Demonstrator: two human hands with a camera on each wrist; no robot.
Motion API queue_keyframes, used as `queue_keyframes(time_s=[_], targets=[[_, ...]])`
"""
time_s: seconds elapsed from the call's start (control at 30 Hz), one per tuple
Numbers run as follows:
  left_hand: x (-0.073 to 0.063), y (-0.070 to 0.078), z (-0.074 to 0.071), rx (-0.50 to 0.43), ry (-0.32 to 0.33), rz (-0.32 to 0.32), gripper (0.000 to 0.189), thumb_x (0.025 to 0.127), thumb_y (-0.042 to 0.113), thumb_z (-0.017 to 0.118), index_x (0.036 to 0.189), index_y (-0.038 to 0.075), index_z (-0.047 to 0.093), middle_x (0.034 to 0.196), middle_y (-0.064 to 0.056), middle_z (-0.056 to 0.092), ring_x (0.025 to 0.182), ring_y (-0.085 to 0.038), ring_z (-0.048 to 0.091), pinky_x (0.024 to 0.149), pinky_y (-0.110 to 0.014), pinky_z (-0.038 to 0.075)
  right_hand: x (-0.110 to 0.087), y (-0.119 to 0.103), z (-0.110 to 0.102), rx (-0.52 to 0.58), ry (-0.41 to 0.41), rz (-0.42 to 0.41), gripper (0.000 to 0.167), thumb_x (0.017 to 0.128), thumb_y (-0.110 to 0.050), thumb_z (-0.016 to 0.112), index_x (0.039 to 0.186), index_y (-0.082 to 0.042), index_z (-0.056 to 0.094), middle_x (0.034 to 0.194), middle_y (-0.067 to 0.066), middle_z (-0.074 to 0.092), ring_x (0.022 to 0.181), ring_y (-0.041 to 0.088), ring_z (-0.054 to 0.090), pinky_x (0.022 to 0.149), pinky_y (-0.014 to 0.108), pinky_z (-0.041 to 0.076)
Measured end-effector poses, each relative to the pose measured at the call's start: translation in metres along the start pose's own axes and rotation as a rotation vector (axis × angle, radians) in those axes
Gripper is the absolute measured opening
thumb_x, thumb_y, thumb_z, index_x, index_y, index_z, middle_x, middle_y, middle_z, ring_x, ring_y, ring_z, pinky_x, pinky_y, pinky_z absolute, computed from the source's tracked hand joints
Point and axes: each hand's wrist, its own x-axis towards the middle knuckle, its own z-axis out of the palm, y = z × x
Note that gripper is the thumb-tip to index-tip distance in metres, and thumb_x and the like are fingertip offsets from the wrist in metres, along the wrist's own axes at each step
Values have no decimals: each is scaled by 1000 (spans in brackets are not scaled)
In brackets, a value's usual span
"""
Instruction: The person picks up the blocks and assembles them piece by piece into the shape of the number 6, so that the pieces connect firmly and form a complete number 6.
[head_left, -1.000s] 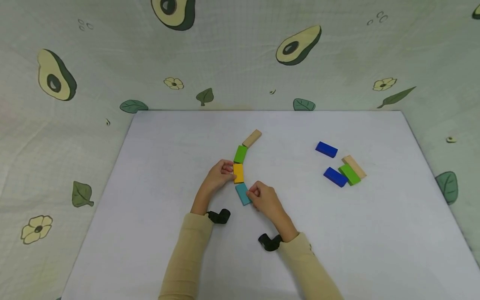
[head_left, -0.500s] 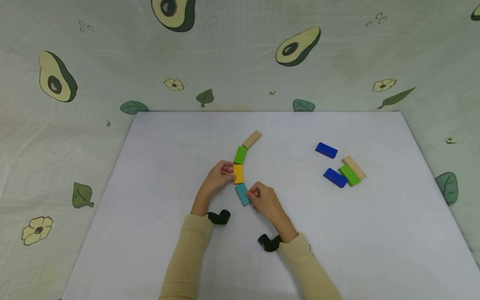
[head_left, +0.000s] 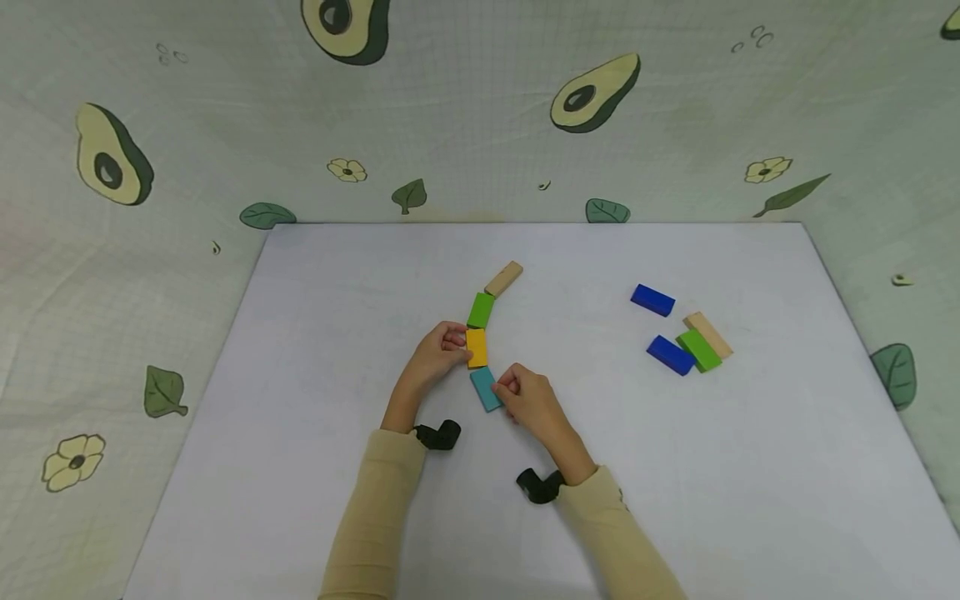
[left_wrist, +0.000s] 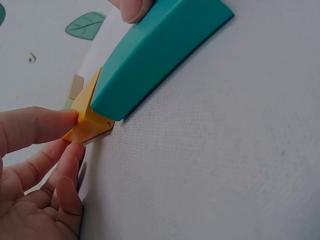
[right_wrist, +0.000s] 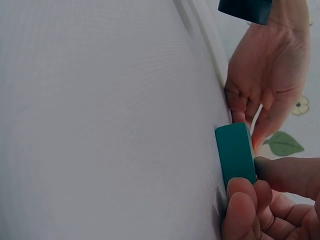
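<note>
Four small wooden blocks lie end to end in a curved row in the head view. My left hand (head_left: 438, 352) is at the left side of the yellow block (head_left: 476, 347), thumb and fingertips on it. At the near end of the row, my right hand (head_left: 528, 398) pinches the teal block (head_left: 486, 389) by its right side. In the left wrist view the teal block's end (left_wrist: 150, 60) sits right at the yellow block's corner. A green block (head_left: 481, 310) and a plain wood block (head_left: 503, 279) continue the row away from me.
To the right on the white tabletop (head_left: 787, 467) lie two blue blocks, one farther back (head_left: 652, 300) and one nearer (head_left: 671, 355). Beside the nearer one are a green block (head_left: 699, 350) and a plain wood block (head_left: 709, 334). A patterned cloth (head_left: 480, 108) surrounds the table's back and sides.
</note>
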Motion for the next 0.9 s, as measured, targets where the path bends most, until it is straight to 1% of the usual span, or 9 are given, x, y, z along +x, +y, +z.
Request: queue_keyframes(time_s=[0.27, 0.47, 0.7, 0.8, 0.9], targets=[[-1, -1, -1, -2, -4, 0, 45, 84, 8, 65, 126, 6, 50, 107, -11, 55, 94, -21, 53, 84, -28, 44, 1, 0, -1, 0, -4, -12, 14, 90, -19, 60, 87, -5, 58, 57, 0, 51, 45, 11, 48, 45, 23, 40], [-5, -5, -3, 12, 4, -6, 46, 84, 13, 66, 126, 7, 49, 106, -10, 58, 91, -19, 55, 86, -30, 44, 0, 0, -2, 1, -5, -22, 15, 90, -20, 61, 88, -5, 58, 58, 1, 52, 45, 11, 48, 45, 23, 41], [-18, -8, 1, 31, 30, -31, 45, 84, 17, 67, 124, 7, 50, 103, -9, 58, 89, -19, 54, 83, -29, 45, 0, 1, -3, 11, -17, -5, 16, 90, -20, 61, 89, -5, 58, 60, 1, 53, 47, 11, 50, 46, 24, 44], [-25, -10, 4, 32, 49, -22, 45, 83, 18, 68, 122, 6, 50, 101, -9, 58, 87, -18, 54, 80, -27, 45, 0, 0, -4, 19, -25, 0, 16, 90, -20, 60, 90, -5, 58, 60, 2, 53, 47, 12, 51, 47, 24, 44], [-32, -13, 8, 38, 69, 1, 43, 83, 18, 69, 119, 5, 51, 97, -9, 58, 84, -17, 54, 76, -26, 45, -1, 0, -5, 39, -36, 6, 16, 90, -20, 61, 91, -4, 58, 61, 4, 55, 48, 12, 52, 48, 24, 45]])
